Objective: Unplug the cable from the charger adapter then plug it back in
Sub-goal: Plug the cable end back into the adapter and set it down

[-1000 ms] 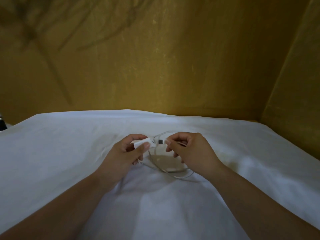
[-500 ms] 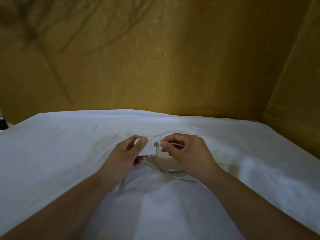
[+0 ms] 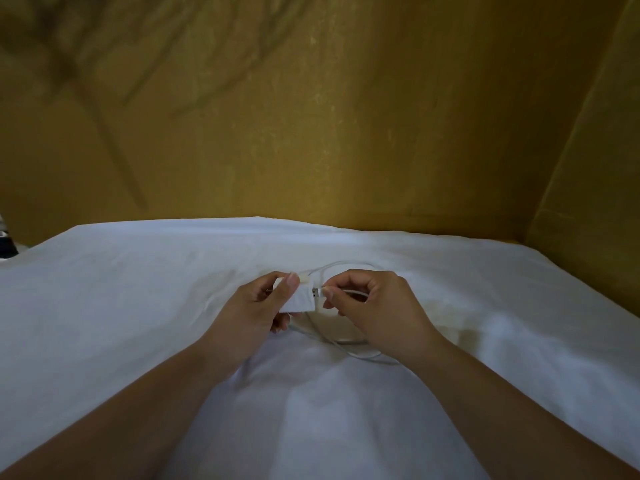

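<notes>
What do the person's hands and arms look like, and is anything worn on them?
Both forearms are bare to the frame's bottom edge: no sleeves in view. The left hand and right hand have no gloves; no rings, watch or bracelets are visible. Fingernails are short and unpainted.

One head-worn wide-angle view looks forward and down — close over a white sheet (image 3: pixel 138 306) filling the lower frame. A yellow wall (image 3: pixel 311 116) fills the upper half.

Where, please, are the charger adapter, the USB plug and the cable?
charger adapter (image 3: pixel 300 301): head view, on its white side face.
USB plug (image 3: pixel 316 292): head view, on its metal tip.
cable (image 3: pixel 356 355): head view, on its lower loop.
</notes>
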Available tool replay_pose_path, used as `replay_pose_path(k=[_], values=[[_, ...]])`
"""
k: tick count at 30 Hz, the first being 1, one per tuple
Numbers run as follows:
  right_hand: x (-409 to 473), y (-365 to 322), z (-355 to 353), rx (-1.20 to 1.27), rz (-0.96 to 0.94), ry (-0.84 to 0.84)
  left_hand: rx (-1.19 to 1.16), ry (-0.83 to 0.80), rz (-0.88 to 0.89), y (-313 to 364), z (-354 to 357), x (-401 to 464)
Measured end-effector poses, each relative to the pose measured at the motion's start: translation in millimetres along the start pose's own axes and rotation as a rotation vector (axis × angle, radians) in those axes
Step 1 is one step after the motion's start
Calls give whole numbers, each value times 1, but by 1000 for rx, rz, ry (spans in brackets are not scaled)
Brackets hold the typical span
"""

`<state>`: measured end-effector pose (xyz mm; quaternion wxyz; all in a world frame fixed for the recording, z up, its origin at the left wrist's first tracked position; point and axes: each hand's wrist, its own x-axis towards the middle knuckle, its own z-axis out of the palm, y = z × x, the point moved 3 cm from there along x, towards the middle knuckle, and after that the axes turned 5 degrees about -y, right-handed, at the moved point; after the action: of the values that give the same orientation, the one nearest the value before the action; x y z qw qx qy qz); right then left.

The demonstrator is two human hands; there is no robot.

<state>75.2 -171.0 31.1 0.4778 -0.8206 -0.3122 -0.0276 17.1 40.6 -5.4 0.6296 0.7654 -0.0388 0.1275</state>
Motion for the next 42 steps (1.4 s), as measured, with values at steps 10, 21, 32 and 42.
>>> replay_pose_path(k=[10, 21, 32, 42], values=[[4, -7, -4, 24, 62, 3, -344, -50, -143, -7, 1, 7], [2, -6, -11, 50, 144, 1, -304, -63, -109, -3, 0, 1], [0, -5, -13, 230, 312, -21, -220, -35, -117, -5, 2, 2], [3, -4, -12, 304, 314, -45, -228, -1, -127, -9, 0, 4]])
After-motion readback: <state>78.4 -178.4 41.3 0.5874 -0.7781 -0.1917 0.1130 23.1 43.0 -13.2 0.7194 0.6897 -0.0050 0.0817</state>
